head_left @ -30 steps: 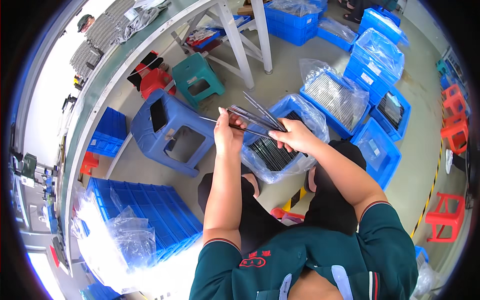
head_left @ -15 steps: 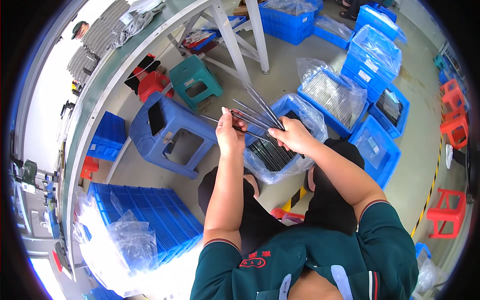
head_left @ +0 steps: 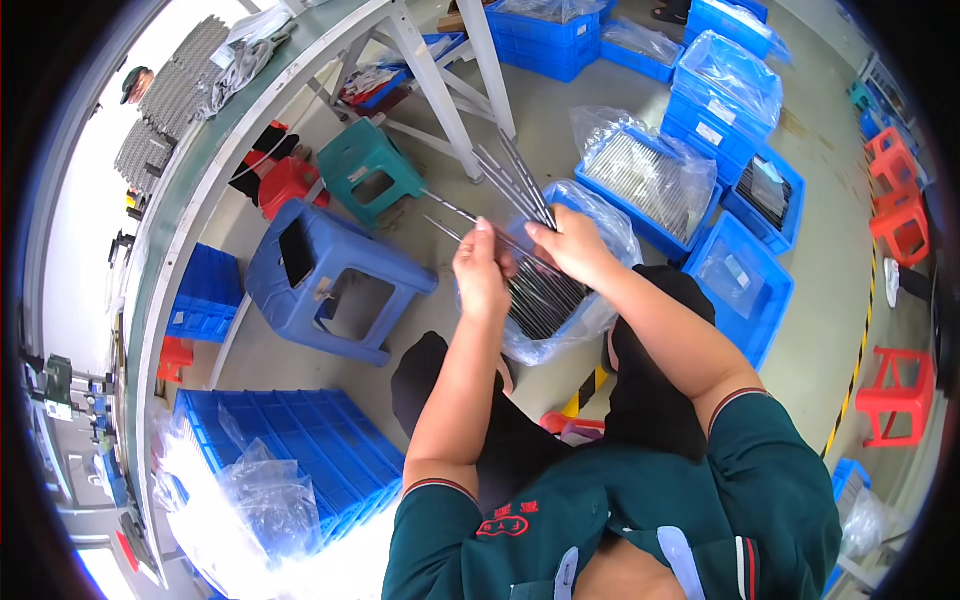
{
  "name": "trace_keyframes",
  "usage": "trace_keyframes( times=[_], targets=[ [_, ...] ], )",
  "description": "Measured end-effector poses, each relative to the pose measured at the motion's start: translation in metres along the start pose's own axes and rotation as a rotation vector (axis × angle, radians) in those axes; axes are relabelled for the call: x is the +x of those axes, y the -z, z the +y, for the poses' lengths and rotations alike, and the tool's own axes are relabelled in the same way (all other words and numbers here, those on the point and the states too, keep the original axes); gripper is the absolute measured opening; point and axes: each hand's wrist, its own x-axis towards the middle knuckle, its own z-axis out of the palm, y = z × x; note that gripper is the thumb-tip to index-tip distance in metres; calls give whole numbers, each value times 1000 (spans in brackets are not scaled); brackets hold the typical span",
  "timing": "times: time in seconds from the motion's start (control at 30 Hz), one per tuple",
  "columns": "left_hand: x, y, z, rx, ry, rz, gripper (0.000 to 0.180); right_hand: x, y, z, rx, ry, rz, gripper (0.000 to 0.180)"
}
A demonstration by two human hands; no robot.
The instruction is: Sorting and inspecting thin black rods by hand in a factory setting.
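Observation:
My left hand pinches one or two thin grey metal rods that stick out to the upper left. My right hand grips a fanned bundle of the same thin rods, pointing up and away. Both hands are held close together above a blue bin lined with a clear plastic bag and filled with dark rods. The bin stands on the floor between my knees.
A blue plastic stool and a green stool stand to the left, beside a long workbench. More blue bins with bagged rods lie to the right. Stacked blue crates sit lower left. Red stools stand far right.
The bundle in my right hand has tilted more upright and fanned out. My left hand has shifted slightly, still holding separate rods out to the left.

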Motion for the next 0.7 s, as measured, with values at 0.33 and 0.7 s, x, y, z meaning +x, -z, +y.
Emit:
trace_keyframes(
  times=[0.33,0.7],
  targets=[
    [-16,-5,4,54,464,-378,31,17,18,6,720,-283,-271,27],
    [-27,20,19,20,593,-547,37,65,76,31,958,-230,69,26]
  ],
)
